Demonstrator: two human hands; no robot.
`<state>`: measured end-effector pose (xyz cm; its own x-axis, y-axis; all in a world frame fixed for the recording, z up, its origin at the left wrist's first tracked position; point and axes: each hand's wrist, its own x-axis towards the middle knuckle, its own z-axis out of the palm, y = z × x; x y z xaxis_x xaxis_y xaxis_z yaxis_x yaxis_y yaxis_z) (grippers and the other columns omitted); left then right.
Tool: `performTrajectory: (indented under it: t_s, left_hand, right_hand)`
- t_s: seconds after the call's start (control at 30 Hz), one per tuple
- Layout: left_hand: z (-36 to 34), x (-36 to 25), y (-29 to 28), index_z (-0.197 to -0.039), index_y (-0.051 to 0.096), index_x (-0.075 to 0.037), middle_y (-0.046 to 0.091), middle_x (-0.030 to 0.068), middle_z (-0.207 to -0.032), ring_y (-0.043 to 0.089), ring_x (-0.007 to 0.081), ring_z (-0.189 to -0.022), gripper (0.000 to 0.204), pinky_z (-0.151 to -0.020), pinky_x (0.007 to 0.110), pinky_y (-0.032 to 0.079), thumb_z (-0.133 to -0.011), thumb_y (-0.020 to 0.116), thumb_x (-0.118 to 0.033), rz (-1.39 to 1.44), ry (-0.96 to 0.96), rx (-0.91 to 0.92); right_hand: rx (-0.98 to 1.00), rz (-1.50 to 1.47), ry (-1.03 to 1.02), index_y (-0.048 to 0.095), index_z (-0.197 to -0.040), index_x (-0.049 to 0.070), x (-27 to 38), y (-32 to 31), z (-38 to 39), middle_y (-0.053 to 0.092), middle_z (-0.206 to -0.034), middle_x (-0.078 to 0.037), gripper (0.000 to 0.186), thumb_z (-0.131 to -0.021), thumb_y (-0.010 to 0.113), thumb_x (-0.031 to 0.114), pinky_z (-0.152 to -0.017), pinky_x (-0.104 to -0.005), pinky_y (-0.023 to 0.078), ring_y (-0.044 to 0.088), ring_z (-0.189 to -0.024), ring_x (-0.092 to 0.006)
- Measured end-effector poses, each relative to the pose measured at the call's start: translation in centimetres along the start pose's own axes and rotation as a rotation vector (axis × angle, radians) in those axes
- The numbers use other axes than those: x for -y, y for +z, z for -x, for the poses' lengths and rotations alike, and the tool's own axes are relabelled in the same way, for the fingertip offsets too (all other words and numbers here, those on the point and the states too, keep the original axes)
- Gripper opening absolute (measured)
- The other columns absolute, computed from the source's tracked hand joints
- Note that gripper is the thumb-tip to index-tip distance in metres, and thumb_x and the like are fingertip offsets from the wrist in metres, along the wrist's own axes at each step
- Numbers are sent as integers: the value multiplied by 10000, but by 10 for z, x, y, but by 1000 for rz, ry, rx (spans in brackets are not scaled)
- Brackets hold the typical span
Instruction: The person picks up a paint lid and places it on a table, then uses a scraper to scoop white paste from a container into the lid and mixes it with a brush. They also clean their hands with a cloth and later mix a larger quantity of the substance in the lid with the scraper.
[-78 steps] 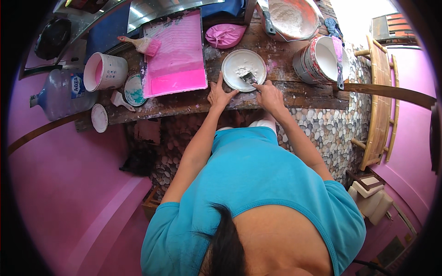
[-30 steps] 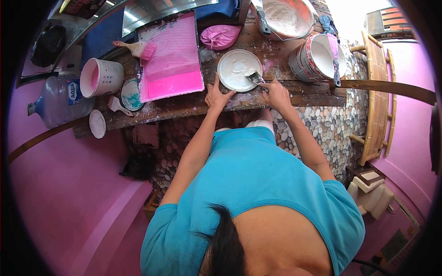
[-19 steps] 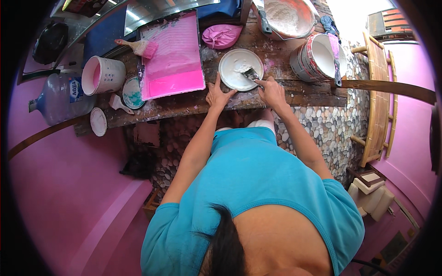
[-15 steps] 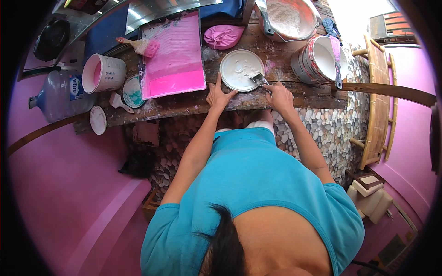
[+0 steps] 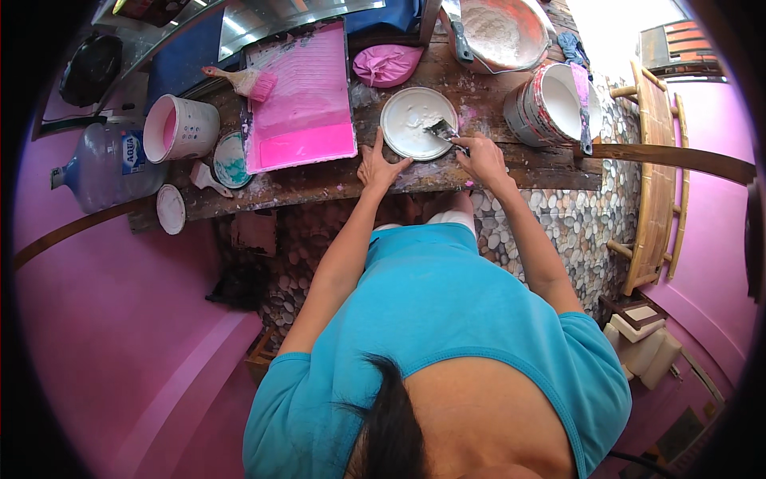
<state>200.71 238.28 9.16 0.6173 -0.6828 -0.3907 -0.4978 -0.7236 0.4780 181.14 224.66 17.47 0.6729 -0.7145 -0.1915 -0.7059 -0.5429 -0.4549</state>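
Note:
A round white lid (image 5: 411,106) with white paste on it lies near the table's front edge. My right hand (image 5: 482,160) is closed round the handle of a putty knife (image 5: 441,130), whose blade rests in the paste at the lid's right side. Against the lid's lower left rim sits my left hand (image 5: 380,165), thumb and index finger stretched apart and touching it; the other fingers are hard to make out. Just left of that hand stands a paint tray (image 5: 303,96) holding pink paint.
A pink bag (image 5: 387,65) and a bucket of white powder (image 5: 499,36) stand behind the lid. Stacked pails (image 5: 546,108) are to the right. On the left are a paint bucket (image 5: 182,128), a brush (image 5: 210,179) and a water bottle (image 5: 108,168). The wooden table (image 5: 319,185) ends before me.
The putty knife's blade has slid a little to the left and away from me across the lid, with my right hand following. My left hand stays at the rim.

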Motion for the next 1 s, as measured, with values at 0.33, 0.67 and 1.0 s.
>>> performTrajectory:
  t_s: [0.33, 0.67, 1.0]
  left_hand:
    - [2, -3, 1, -1461, 248, -338, 381, 285, -1320, 559, 406, -1078, 1056, -838, 452, 483, -576, 748, -625, 0, -24, -31]
    - [2, -5, 1, -1458, 248, -349, 370, 297, -1323, 569, 430, -1048, 1047, -820, 470, 486, -581, 769, -586, 41, -22, -21]
    - [2, -6, 2, -1450, 268, -340, 379, 296, -1309, 563, 436, -1053, 1040, -818, 474, 485, -575, 784, -565, 53, -25, -55]
  right_hand:
    - [79, 36, 46, 688, -1078, 109, 23, -8, -27, 625, -968, -247, 330, -763, 606, 161, -813, -469, 491, 617, -905, -392]
    - [35, 60, 13, 690, -1070, 100, 32, 19, -34, 622, -961, -260, 342, -743, 595, 123, -782, -474, 505, 632, -852, -406]
    - [66, 1, 17, 676, -1086, 81, 26, 5, -25, 623, -941, -277, 314, -793, 605, 167, -792, -474, 488, 613, -875, -415]
